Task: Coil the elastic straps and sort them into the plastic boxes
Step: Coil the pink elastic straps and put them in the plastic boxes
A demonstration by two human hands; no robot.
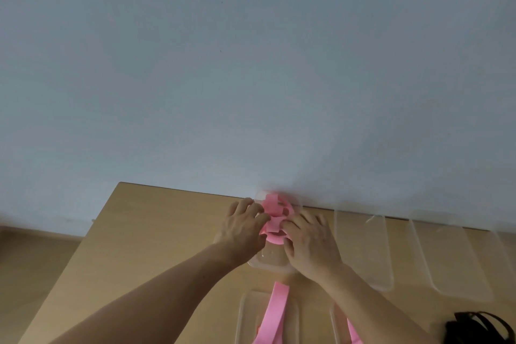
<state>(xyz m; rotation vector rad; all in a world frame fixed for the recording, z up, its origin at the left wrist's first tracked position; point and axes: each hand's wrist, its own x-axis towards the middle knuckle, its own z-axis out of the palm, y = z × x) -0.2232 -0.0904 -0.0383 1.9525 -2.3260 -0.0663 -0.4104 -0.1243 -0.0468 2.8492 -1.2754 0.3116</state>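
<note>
Coiled pink strap: loose coil with crossing bands, sitting in the far end of a clear plastic box that stands against the wall at the back of the table. The coil lies between the two hands.

Left hand: palm down on the left side of the coil, fingers curled onto the pink bands, pressing or pinching them; the exact grasp is hidden by the fingers.

Right hand: palm down on the right side of the coil, fingertips touching the bands near the coil's middle, thumb at the coil's near edge. Both forearms reach in from the bottom of the view.

Second pink strap: uncoiled, lying flat and running toward the viewer, over a clear tray or lid near the bottom edge.

Two more clear boxes: side by side to the right, along the wall, apart from the hands.

Dark straps: bundle at the lower right corner, detail blurred.

Table: light wood.

Wall: plain pale blue-grey, directly behind the table.
</note>
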